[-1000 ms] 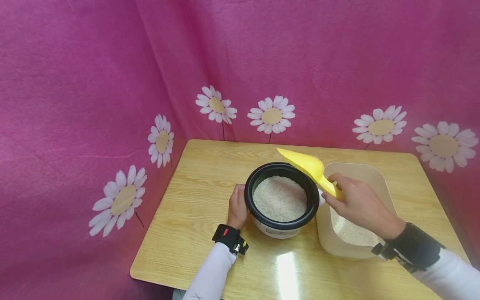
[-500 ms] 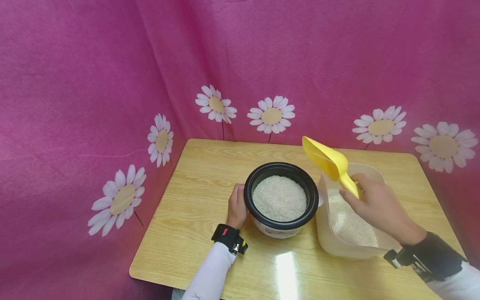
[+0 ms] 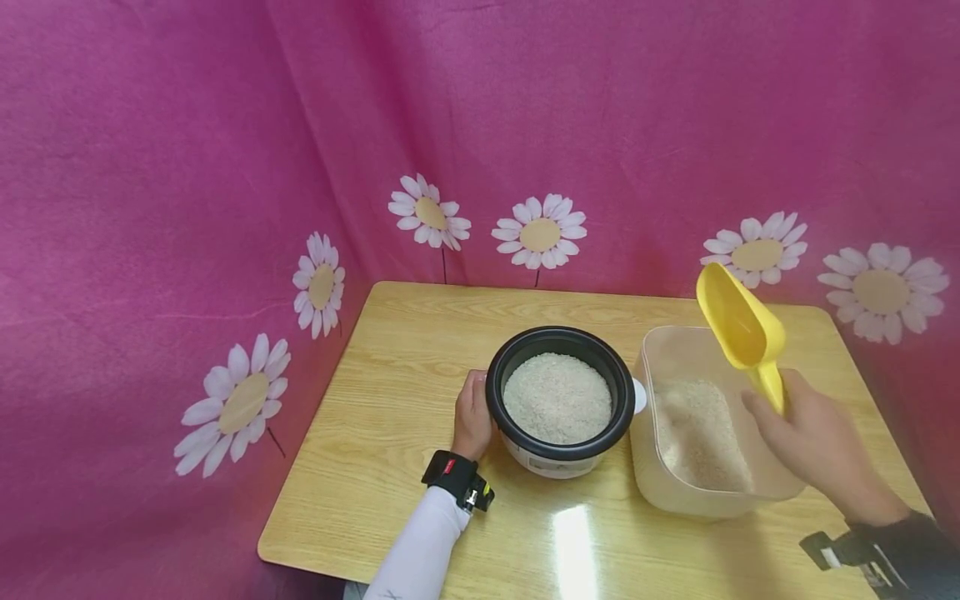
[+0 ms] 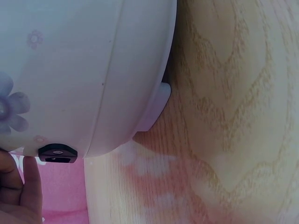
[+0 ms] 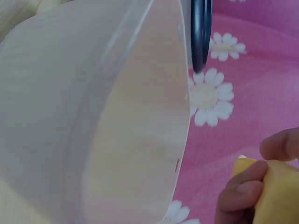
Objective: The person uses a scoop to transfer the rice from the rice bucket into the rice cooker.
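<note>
In the head view a white rice cooker (image 3: 555, 467) with a black inner pot rim stands on the table, with white rice (image 3: 557, 398) inside. My left hand (image 3: 472, 417) grips its left side, where a handle would be hidden. The left wrist view shows the curled fingers (image 4: 32, 179) against the cooker's flower-printed wall, beside a black socket (image 4: 58, 153). My right hand (image 3: 813, 433) holds a yellow scoop (image 3: 738, 321) by its handle, tilted above the right side of a translucent bin (image 3: 675, 492). The scoop's bowl looks empty. More rice (image 3: 701, 433) lies in the bin.
The wooden table (image 3: 405, 358) carries the cooker and, to its right, the bin, standing close together. A white side handle (image 3: 639, 396) juts from the cooker toward the bin. Pink cloth (image 3: 600, 108) printed with daisies hangs behind and to the left.
My right hand has carried the scoop rightward from over the cooker's rim to over the bin, turning its bowl upright. The left hand and the cooker stay in place.
</note>
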`<state>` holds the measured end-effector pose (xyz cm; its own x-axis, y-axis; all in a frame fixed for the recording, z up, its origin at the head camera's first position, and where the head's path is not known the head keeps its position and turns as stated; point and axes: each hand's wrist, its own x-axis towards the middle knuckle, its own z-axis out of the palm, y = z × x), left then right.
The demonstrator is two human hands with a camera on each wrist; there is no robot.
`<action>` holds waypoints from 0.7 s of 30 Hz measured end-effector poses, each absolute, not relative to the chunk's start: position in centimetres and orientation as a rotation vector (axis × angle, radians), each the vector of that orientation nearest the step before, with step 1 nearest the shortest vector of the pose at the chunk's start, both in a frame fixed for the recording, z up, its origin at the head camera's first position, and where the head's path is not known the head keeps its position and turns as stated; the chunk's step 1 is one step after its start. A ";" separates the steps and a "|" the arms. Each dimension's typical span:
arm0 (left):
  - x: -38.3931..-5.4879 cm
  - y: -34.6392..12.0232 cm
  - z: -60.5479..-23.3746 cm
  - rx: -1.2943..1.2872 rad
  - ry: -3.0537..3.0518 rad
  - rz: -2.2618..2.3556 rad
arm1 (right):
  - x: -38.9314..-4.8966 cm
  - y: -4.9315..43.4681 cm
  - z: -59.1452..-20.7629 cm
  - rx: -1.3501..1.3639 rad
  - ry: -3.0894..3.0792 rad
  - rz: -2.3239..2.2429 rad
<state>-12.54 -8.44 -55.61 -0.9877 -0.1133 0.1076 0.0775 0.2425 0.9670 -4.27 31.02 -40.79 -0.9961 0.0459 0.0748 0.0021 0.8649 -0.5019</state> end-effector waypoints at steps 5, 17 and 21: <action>-12.4 -8.5 -55.6 0.032 -2.362 -1.836 | -2.8 32.9 -41.9 -0.173 -2.978 0.835; -12.4 -8.3 -55.1 0.052 -2.360 -1.844 | 1.0 36.4 -43.6 -0.583 -3.048 0.911; -12.3 -8.2 -55.0 0.059 -2.362 -1.850 | 2.4 37.2 -44.6 -0.650 -3.030 0.913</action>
<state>-12.32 -8.24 -55.02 -0.9894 -0.1170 0.0863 0.0557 0.2430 0.9684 2.39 37.15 -44.61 -0.9152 0.3515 -0.1969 0.4018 0.7597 -0.5112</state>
